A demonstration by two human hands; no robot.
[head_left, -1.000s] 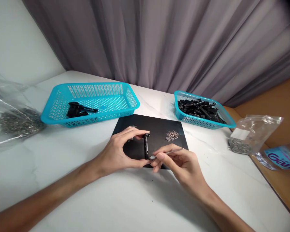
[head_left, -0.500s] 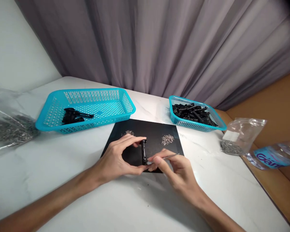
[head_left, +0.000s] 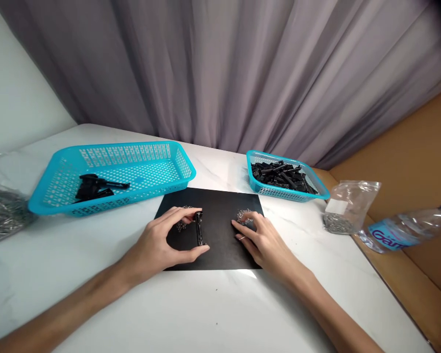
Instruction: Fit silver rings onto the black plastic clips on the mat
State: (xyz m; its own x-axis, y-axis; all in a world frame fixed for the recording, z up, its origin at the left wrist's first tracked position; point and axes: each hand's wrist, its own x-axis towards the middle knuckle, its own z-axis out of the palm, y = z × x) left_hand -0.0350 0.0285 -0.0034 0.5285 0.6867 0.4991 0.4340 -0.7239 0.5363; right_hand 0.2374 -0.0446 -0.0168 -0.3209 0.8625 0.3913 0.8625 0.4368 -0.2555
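Note:
My left hand (head_left: pixel 158 242) grips a narrow black plastic part (head_left: pixel 199 229) by its two ends, between thumb and fingers, above a black mat (head_left: pixel 218 250). Its fingers partly cover a pile of small metal pieces (head_left: pixel 182 225) on the mat's left. My right hand (head_left: pixel 260 240) is over the mat's right side, fingertips at a second pile of small shiny metal pieces (head_left: pixel 242 214). A short bit of a thin metal tool (head_left: pixel 242 238) shows between its fingers; the rest is hidden.
A blue basket (head_left: pixel 113 206) at left contains a few black parts; another blue basket (head_left: pixel 290 195), back right, holds many. Bags of metal pieces (head_left: pixel 3 213) (head_left: pixel 340 223) lie at both sides. A plastic bottle (head_left: pixel 397 233) lies at far right. A grey curtain (head_left: pixel 206 73) hangs behind.
My right hand has moved away from the black part to the right-hand pile. My left hand still holds the part. The whole view has shifted slightly.

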